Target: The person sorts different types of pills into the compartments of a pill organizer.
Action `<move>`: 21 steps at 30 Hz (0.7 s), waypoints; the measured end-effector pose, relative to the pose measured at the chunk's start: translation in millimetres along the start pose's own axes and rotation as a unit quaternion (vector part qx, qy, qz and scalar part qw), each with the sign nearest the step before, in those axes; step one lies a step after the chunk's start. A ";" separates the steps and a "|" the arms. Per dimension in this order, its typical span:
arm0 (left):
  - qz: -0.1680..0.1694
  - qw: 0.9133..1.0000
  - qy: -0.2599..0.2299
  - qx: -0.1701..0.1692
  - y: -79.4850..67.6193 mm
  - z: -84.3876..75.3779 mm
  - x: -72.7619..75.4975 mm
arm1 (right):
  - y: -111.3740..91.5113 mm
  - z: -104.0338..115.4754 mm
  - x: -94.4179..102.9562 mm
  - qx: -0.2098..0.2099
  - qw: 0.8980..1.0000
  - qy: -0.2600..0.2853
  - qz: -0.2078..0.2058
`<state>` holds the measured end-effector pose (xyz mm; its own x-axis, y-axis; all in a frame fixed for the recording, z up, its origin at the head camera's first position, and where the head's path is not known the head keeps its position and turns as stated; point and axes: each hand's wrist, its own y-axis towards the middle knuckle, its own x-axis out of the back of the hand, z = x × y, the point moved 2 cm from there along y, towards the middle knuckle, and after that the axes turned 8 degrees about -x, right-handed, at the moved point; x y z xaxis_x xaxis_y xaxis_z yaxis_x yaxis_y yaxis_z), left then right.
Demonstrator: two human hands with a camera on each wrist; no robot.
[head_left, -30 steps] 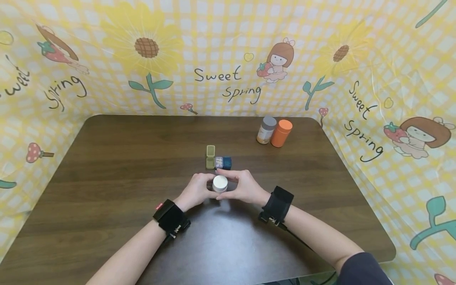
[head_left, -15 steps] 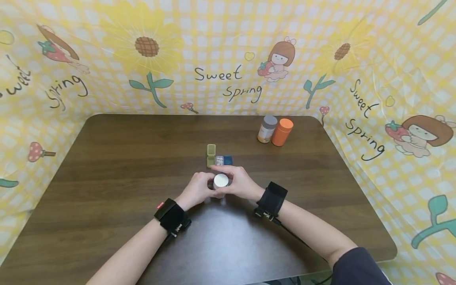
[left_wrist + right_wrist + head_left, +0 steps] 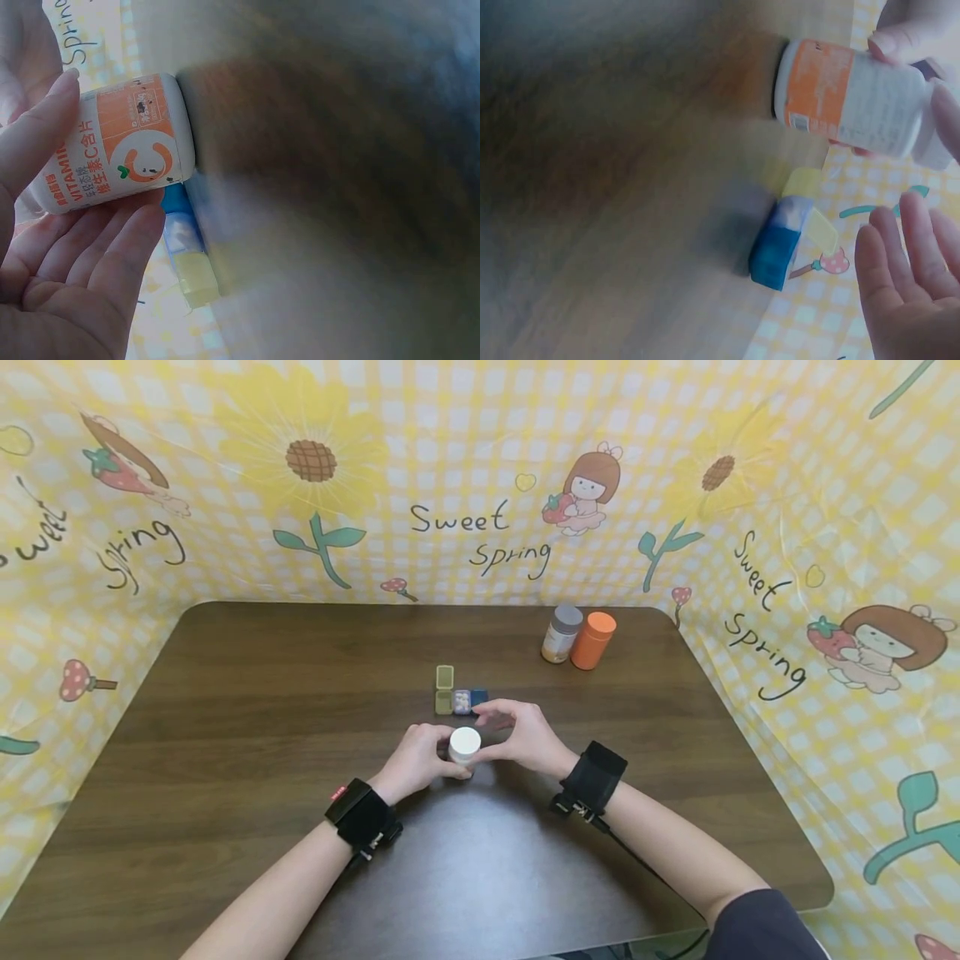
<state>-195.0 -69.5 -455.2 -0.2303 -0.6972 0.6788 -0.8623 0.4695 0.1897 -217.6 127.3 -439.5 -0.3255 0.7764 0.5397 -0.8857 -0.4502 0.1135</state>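
Note:
Around the body of a white pill bottle (image 3: 465, 745) with an orange vitamin C label, my left hand (image 3: 417, 763) curls its fingers and thumb. The bottle stands upright on the table with its white cap on. My right hand (image 3: 528, 739) is at the bottle's right side, thumb at the cap and the other fingers spread away from it, as the right wrist view shows too. Just beyond is a small pill box (image 3: 774, 255) with a yellow-green section (image 3: 444, 702), its lid flipped up, a middle section holding white pills (image 3: 462, 701), and a blue section (image 3: 478, 697) partly behind my right fingertips.
At the back right of the brown wooden table (image 3: 300, 660) stand a grey-capped bottle (image 3: 562, 633) and an orange bottle (image 3: 593, 641), side by side. A yellow checked cloth (image 3: 450, 427) hangs behind the table and at both sides.
My right hand's fingers have reached over the cap, then opened and drawn back to the right, with the thumb staying by the cap. My left hand keeps its grip on the bottle.

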 end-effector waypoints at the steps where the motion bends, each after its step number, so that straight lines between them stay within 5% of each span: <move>1: 0.001 1.000 0.002 -0.001 -0.1 0.4 -0.2 | 0.0 -0.1 0.8 -0.003 1.000 0.001 0.002; 8: 0.004 1.000 -0.006 0.002 -1.1 -0.4 -0.4 | -2.2 2.8 0.9 -0.012 0.999 -0.002 0.043; 16: -0.008 1.000 0.000 -0.012 -1.5 -1.5 -0.4 | -3.5 5.9 -8.1 0.025 0.995 0.005 0.095; 21: -0.014 0.999 0.017 -0.025 -2.1 -1.6 0.0 | -0.4 8.1 -17.2 0.020 0.995 0.031 0.095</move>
<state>-192.5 -69.6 -454.5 -0.1902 -0.6926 0.6958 -0.8446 0.4767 0.2437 -209.0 110.6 -442.0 -0.5067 0.7010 0.5019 -0.7927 -0.6077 0.0485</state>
